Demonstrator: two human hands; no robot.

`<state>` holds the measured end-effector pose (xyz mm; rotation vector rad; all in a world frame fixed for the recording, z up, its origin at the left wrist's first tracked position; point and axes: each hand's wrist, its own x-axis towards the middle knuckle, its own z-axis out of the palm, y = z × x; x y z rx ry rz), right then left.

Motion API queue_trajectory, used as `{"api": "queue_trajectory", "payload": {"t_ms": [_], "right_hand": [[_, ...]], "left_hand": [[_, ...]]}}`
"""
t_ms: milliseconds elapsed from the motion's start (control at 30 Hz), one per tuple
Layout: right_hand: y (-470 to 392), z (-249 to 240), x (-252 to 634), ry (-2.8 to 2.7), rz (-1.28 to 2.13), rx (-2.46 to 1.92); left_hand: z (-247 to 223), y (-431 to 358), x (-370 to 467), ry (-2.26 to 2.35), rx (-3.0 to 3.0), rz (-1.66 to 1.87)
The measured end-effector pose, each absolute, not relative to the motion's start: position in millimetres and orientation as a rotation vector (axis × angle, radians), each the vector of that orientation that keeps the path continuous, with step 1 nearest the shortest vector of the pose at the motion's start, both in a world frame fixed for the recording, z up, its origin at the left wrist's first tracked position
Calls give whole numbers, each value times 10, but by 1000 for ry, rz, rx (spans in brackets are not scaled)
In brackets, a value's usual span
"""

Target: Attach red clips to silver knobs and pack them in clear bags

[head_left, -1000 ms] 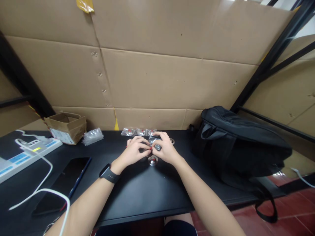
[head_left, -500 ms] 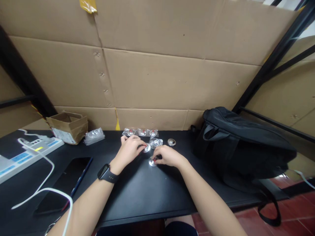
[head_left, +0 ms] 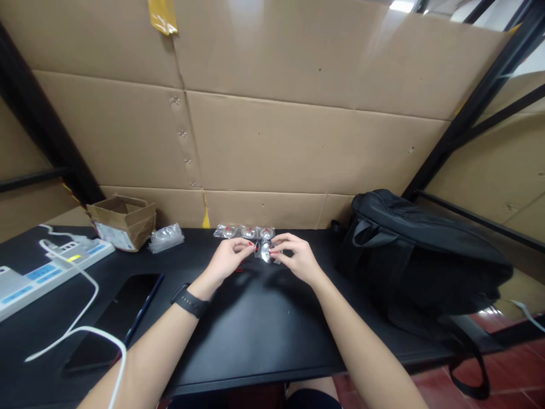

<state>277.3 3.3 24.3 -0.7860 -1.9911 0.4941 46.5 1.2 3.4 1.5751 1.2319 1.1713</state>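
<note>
My right hand (head_left: pixel 296 258) pinches a shiny round metal disc (head_left: pixel 266 251) between thumb and fingers, just above the black table. Close on its left, my left hand (head_left: pixel 230 260) has thumb and forefinger pressed together near the disc's edge; what they grip is too small to make out. Under the left hand a thin red piece (head_left: pixel 239 270) shows. Clear plastic film behind the disc blends with it. Along the cardboard wall lie three bagged round pieces with red marks, among them a left bagged piece (head_left: pixel 225 231) and a right bagged piece (head_left: pixel 266 232).
A stack of clear plastic bags (head_left: pixel 167 237) lies beside an open cardboard box (head_left: pixel 123 221) at the left. Nearer are a power strip (head_left: pixel 63 272), a white cable (head_left: pixel 91 329) and a dark phone-like slab (head_left: pixel 114 318). A black bag (head_left: pixel 417 255) fills the right side.
My right hand has moved away from me and now holds a disc up. My left hand no longer rests on the disc lying on the table. The view has tilted slightly upward.
</note>
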Motion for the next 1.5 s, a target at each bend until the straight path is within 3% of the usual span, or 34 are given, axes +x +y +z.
{"api": "queue_trajectory", "payload": {"t_ms": [600, 867, 1100, 1333, 1500], "right_hand": [[-24, 78, 2535, -1596, 1246, -766], [-4, 118, 2593, -1678, 1112, -754], [180, 301, 3022, -1707, 553, -992], [256, 273, 3173, -1740, 416, -1056], [276, 229, 3177, -1813, 369, -1043]], "left_hand": [[71, -103, 648, 1140, 1512, 1204], [-12, -92, 684, 1226, 1738, 1199], [-171, -66, 751, 1676, 2233, 989], [-274, 75, 734, 1635, 2233, 915], [-208, 2, 723, 1332, 2470, 812]]}}
